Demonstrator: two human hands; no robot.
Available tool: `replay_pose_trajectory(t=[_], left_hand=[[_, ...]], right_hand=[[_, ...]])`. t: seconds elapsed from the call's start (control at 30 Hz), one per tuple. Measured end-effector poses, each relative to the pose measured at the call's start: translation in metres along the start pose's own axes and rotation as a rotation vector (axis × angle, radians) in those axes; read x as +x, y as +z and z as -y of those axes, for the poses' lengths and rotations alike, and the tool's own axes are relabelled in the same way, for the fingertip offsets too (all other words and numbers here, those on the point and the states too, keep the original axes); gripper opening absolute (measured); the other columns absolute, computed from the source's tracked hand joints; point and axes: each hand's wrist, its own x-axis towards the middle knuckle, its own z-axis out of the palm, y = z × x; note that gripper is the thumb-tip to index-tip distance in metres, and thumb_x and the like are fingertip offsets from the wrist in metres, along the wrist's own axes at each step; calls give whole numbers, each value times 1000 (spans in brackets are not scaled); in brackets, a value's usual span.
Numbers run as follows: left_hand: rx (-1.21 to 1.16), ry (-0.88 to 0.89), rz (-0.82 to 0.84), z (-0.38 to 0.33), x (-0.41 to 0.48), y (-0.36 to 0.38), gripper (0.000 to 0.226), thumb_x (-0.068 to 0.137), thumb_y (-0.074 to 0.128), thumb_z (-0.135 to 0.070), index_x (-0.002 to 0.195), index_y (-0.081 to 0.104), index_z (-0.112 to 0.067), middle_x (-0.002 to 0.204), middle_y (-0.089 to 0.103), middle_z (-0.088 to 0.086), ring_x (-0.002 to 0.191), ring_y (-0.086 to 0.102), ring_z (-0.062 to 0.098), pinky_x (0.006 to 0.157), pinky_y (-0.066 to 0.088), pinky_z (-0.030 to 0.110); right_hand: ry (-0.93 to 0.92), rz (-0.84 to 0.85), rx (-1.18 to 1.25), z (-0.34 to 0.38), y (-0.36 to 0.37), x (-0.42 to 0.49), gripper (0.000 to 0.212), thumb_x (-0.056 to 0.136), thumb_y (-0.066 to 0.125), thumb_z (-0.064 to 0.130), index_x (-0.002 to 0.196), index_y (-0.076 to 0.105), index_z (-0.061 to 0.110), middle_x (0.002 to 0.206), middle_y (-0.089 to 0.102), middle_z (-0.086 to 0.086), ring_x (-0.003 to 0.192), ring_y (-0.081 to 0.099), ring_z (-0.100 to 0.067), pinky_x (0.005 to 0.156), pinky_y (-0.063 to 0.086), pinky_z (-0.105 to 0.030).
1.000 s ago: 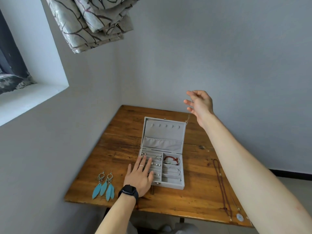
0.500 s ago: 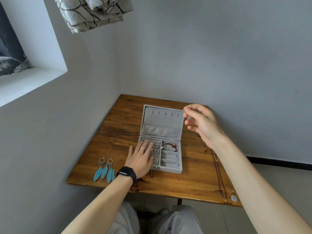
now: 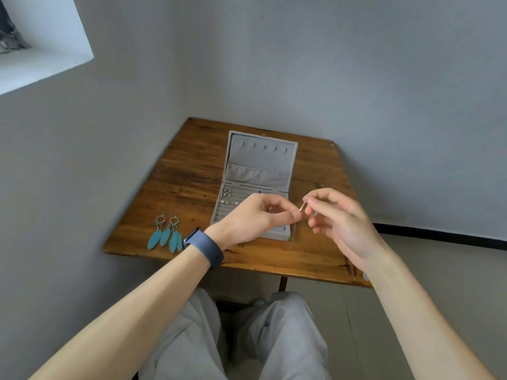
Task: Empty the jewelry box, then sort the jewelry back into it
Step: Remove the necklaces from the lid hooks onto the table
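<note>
Left hand (image 3: 255,218), right hand (image 3: 341,223) pinching probable thin chain (image 3: 302,206), jewelry box (image 3: 260,160) open

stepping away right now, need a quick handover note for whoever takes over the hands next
Left hand and right hand: both pinch a thin chain in the air in front of the open jewelry box.
Blue feather earrings lie on the table, left of the box.
Done: earrings and chain are out.
Left: take out the small studs in the box's left slots, then sort everything back.

The jewelry box (image 3: 260,163) sits on the table (image 3: 192,165), with the earrings (image 3: 166,234) lying to its left.
</note>
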Motion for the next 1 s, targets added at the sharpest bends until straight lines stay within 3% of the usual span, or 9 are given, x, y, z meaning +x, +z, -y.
replay_pose_trajectory(t=[0.17,0.37,0.57,0.8,1.0], left_hand=[[-34,-33,48,22,-7,11,15,95,69,-21,96,77,-8,95,77,2,92,72,19,88,53,21],[-86,-84,132,38,-17,26,21,92,71,-23,93,79,-4,89,78,6,88,73,25,89,55,26],[-313,-292,177,61,-37,43,18,94,67,-5,103,69,10,90,74,23,83,73,31,85,58,32],[-310,-461,333,95,-75,46,11,94,66,-8,100,71,0,83,71,14,82,70,26,84,56,30],[-259,-586,365,118,-100,35,21,92,70,-19,105,74,-3,86,72,8,89,69,24,99,54,40]], right_hand=[[81,-60,58,-30,-5,-20,13,96,63,19,100,71,11,81,65,0,74,58,-16,68,47,-31],[184,-155,137,-65,-8,-41,10,96,63,17,93,72,15,81,65,0,73,57,-16,68,45,-31],[232,-177,176,-96,0,-68,12,95,61,13,89,71,14,76,62,0,71,57,-17,68,44,-30],[311,-275,256,-128,4,-85,17,97,57,12,83,66,15,70,55,2,66,54,-17,65,42,-31],[362,-358,219,-151,-3,-92,17,98,58,12,82,64,13,68,54,2,64,53,-16,64,43,-30]])
